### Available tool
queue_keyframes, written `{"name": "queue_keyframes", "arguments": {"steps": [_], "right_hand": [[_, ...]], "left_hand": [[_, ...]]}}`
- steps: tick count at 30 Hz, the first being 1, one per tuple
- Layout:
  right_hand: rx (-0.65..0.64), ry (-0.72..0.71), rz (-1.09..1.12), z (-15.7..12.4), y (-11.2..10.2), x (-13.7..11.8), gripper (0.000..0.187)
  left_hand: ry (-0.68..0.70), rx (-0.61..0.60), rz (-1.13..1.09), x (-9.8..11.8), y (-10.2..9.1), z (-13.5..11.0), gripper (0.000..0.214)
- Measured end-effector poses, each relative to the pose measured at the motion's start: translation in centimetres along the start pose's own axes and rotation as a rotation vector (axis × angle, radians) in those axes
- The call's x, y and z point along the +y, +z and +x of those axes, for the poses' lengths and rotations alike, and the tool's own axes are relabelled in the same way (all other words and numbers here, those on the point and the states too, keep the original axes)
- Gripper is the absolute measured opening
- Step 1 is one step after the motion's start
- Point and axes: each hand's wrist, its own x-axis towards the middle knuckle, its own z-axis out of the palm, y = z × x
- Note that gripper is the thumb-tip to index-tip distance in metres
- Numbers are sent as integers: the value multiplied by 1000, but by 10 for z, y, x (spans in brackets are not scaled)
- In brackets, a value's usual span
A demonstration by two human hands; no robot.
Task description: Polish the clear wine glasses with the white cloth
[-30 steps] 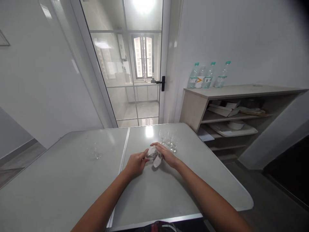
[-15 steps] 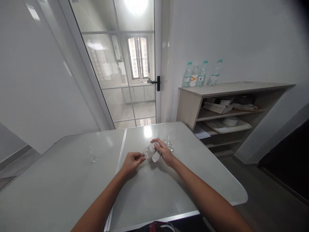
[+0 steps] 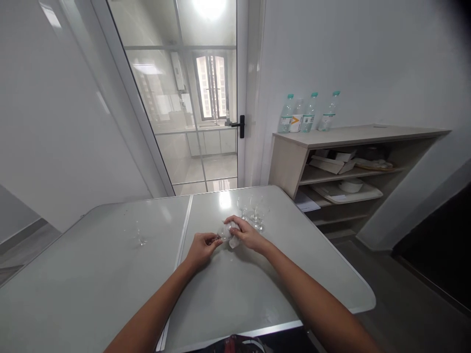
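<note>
Nearer the silver seam than half a second ago, the right hand has slid leftward with its white cloth. Thin, transparent and glossy, the clear glass tilts over the surface, just right of the seam. Both hands hold it: the left hand pinches its seam-side end, while the right curls over its bowl with the cloth. Forearms converge forward. Farther off, right of the seam, upright glasses cluster.
</note>
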Motion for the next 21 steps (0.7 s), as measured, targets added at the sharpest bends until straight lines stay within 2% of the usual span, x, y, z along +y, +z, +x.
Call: {"name": "queue_keyframes", "arguments": {"steps": [3,8,11,13,17,19,21], "right_hand": [[108,-79,-160,2,2,2,25],[225,-324,-512,-2,3,0,30],[179,-406,-625,-6,-1,-7,34],[77,-461,-659,-8,-2,-12,36],[-135,-469,-583,-10,-1,-17,37],[-121,-384,-442,-9,0,-17,38],[-43,-255,-257,-8,1,-16,39]], "left_hand": [[-16,11,-37,0,-1,1,42],[26,50,64,-3,-2,2,38],[57,79,159,-5,-2,3,39],[92,72,226,-6,-2,2,37],[273,22,420,-6,0,-5,28],[364,17,507,-4,1,-9,29],[418,21,529,-1,1,-12,29]]}}
